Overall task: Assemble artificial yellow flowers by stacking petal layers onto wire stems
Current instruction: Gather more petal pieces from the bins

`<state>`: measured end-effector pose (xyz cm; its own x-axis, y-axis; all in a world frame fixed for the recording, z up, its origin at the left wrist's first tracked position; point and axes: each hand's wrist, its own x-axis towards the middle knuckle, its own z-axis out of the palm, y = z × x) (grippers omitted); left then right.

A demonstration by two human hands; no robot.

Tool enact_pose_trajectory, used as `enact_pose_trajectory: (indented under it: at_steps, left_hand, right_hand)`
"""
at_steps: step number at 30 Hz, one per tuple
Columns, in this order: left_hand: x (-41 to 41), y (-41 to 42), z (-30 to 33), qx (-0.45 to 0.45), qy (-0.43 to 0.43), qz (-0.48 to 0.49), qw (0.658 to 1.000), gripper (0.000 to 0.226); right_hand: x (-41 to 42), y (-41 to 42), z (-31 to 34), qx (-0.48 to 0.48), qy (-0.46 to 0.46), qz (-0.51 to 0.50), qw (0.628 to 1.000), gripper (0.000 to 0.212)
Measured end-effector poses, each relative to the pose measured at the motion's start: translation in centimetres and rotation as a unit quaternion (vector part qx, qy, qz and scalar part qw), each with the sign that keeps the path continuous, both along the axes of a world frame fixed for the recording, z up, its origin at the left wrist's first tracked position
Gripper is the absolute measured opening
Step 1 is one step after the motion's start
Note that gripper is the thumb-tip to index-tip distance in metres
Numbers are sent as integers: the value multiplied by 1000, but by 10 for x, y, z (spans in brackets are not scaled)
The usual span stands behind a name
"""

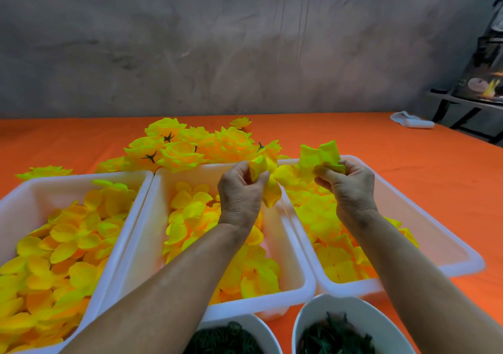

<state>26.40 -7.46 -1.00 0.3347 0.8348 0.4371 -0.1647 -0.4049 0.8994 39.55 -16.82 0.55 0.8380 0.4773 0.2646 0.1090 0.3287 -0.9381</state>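
Petal layers are in both hands above the white trays [152, 187]. The left hand [239, 190] pinches one yellow petal layer [265, 174], which hangs just right of its fingers. The right hand [351, 187] grips a bunch of petals [318, 157] rising above its fingertips.

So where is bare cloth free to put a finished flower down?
Free: orange tablecloth right of the right tray, toward the white rag; also the far left, beyond the left tray. Crowded: the finished flowers behind the trays.
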Motion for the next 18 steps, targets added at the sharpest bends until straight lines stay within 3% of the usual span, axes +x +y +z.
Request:
enact_pose_trajectory:
  at_steps: [4,6,11,14,18]
  left_hand:
    - [-4,7,2,-4,-8,61,998,19]
    - [-9,11,5,-6,-12,64,998,20]
    - [-7,2,20,-31,27,16,999,20]
    - [1,-3,35,-99,46,-23,994,11]
    - [13,-13,49,-158,56,-80,983,18]
  right_hand:
    - [13,-14,9,61,68,-55,994,31]
    - [21,-27,18,45,89,-45,994,29]
    - [22,-49,36,-206,35,70,975,23]
    - [21,-66,30,-281,49,102,953,20]
    - [13,-82,13,-372,14,117,921,25]
